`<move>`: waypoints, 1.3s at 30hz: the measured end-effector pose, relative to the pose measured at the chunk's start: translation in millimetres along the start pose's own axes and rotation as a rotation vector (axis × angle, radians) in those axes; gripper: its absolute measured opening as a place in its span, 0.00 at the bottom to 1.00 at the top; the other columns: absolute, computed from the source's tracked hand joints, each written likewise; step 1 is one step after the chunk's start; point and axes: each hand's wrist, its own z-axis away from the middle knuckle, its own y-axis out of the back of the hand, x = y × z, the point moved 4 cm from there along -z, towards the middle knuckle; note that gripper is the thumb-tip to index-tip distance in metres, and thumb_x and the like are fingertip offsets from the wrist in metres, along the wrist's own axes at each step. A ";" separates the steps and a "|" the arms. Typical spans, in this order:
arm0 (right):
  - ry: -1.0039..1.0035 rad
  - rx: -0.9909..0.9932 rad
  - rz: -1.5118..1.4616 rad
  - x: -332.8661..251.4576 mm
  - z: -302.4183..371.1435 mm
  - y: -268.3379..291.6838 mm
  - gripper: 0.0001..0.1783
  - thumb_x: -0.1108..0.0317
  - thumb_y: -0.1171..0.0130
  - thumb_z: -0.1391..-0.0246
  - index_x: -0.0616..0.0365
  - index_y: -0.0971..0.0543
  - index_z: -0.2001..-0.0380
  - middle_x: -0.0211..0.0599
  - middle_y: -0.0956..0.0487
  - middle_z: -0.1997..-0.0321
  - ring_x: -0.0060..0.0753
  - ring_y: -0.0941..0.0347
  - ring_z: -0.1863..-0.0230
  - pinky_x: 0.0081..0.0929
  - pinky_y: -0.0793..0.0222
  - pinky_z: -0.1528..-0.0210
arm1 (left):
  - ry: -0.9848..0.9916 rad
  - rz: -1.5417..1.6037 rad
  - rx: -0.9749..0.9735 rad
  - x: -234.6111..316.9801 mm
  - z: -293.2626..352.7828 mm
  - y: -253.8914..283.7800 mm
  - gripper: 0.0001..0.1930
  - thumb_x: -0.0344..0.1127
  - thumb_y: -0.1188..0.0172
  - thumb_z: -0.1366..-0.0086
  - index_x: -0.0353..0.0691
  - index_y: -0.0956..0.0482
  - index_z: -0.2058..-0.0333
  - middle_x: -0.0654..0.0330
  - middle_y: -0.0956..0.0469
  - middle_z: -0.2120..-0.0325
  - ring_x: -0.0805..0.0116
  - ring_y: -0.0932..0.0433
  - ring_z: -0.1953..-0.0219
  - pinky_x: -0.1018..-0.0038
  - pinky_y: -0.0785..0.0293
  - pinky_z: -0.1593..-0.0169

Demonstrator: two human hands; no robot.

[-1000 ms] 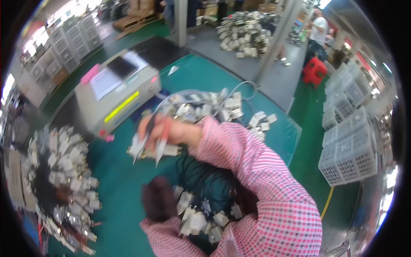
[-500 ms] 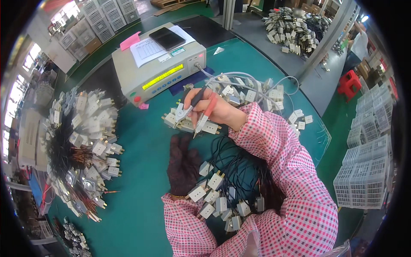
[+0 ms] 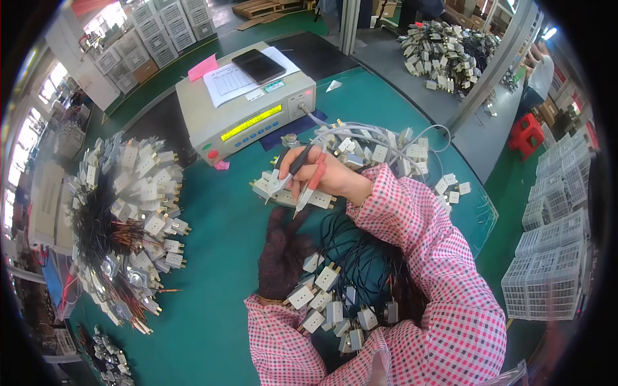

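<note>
Across the smooth green tabletop [image 3: 206, 283], the right arm's pink-and-white checked sleeve [image 3: 418, 225] curves in from the right, covering part of a bundle of white box-shaped connectors with black leads [image 3: 335, 312]. Beside that bundle, the left hand [image 3: 278, 267], in a dark brown fabric glove, points its fingers forward; I cannot tell whether it grips anything. The bare right hand [image 3: 328, 177], above pale rectangular blocks [image 3: 320, 201], grasps two slim metal-tipped probes – one black-handled [image 3: 301, 163], one red-handled [image 3: 315, 177] – slanting down, any tip contact unclear.
</note>
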 end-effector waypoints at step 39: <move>-0.106 -0.138 0.335 4.6 6.6 -41.2 0.14 0.82 0.52 0.57 0.64 0.22 0.66 0.36 0.22 0.64 0.27 0.22 0.68 0.19 0.28 0.68 | -0.183 0.015 0.141 11.1 8.0 30.4 0.18 0.42 0.45 0.36 0.43 0.31 0.49 0.66 0.26 0.58 0.73 0.28 0.62 0.72 0.29 0.65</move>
